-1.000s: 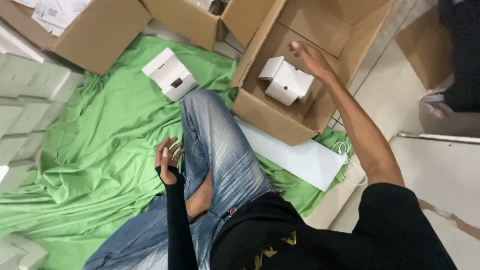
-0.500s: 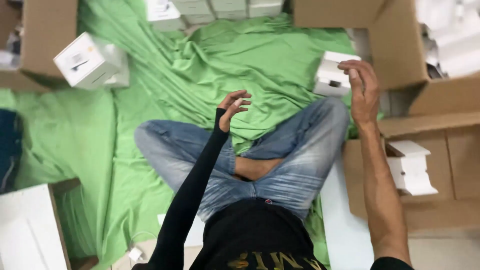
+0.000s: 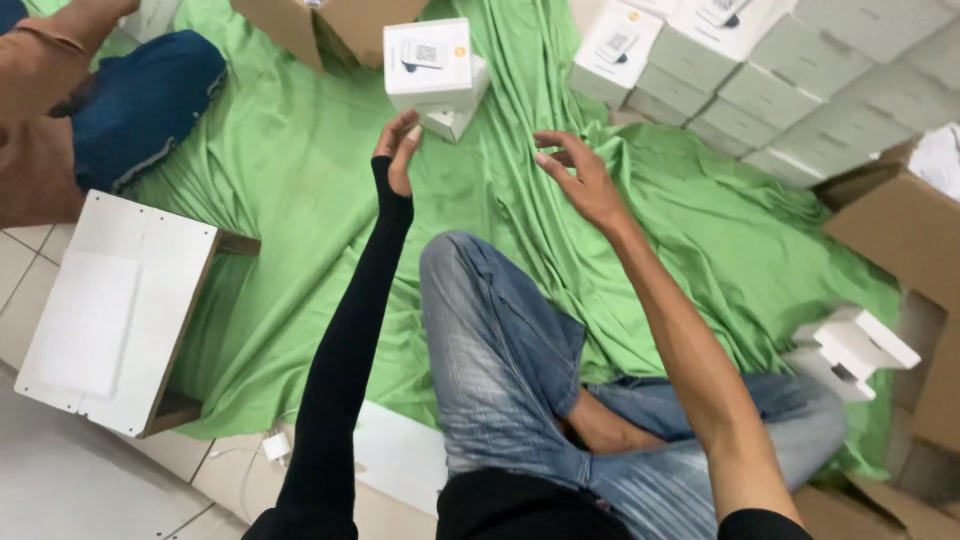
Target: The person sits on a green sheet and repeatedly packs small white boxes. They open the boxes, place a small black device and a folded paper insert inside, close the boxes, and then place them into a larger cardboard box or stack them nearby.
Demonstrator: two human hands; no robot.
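A small white cardboard box (image 3: 430, 62), square-cornered and matte with a printed label on its top face, sits at the top centre of the frame on a green cloth (image 3: 300, 200). A second white box (image 3: 455, 118) lies tilted just under it. The left hand (image 3: 398, 150), its arm in a smooth black sleeve (image 3: 345, 350), reaches up to the lower edge of the boxes with its fingers loosely curled; the fingertips seem to touch the tilted box, though a firm hold cannot be made out. The right hand (image 3: 580, 180), bare-armed, hovers to the right of the boxes, fingers spread and bent, holding nothing.

The cloth is thin and crumpled, with long folds running down toward the person's crossed legs in faded blue jeans (image 3: 500, 370). At upper right, pale boxes stand in tight rows as a stack (image 3: 760, 80). Brown corrugated cartons (image 3: 900, 230) fill the right edge, and an opened white box (image 3: 850, 350) lies beside them. At left a flat white panel (image 3: 110, 310) with a brown edge rests on a tiled floor (image 3: 60, 490). Another person's knee (image 3: 140, 100), in dark blue, shows at upper left.
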